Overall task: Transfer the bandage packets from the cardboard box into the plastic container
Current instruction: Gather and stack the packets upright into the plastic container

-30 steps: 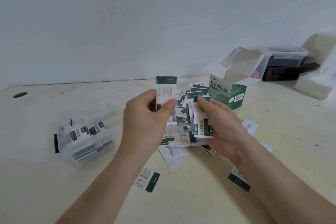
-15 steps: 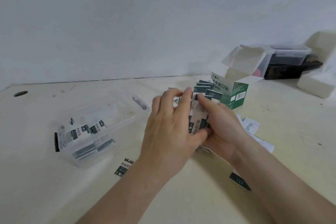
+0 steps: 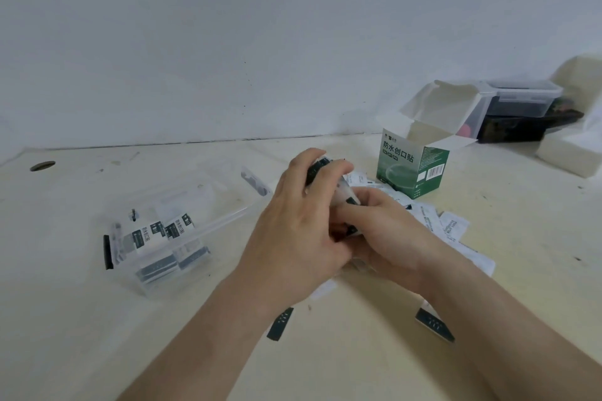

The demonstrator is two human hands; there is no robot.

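Observation:
My left hand (image 3: 294,225) and my right hand (image 3: 387,234) close together on a stack of bandage packets (image 3: 342,187), white with dark green ends, held over the middle of the table. The left hand's fingers curl over the stack's top; the right hand grips it from below and beside. More loose packets (image 3: 449,228) lie scattered under and to the right of my hands. The open green and white cardboard box (image 3: 412,166) stands just behind them. The clear plastic container (image 3: 163,238) sits to the left with several packets inside, its lid open.
Single packets lie near my forearms, one (image 3: 280,324) by the left and one (image 3: 435,324) by the right. A lidded clear tub (image 3: 521,102) on a dark box and white blocks (image 3: 573,153) sit at the far right. A round hole (image 3: 42,166) marks the table's far left.
A second ago my left hand held a single packet up; it has since come down onto the stack in my right hand, and both hands now press the packets together.

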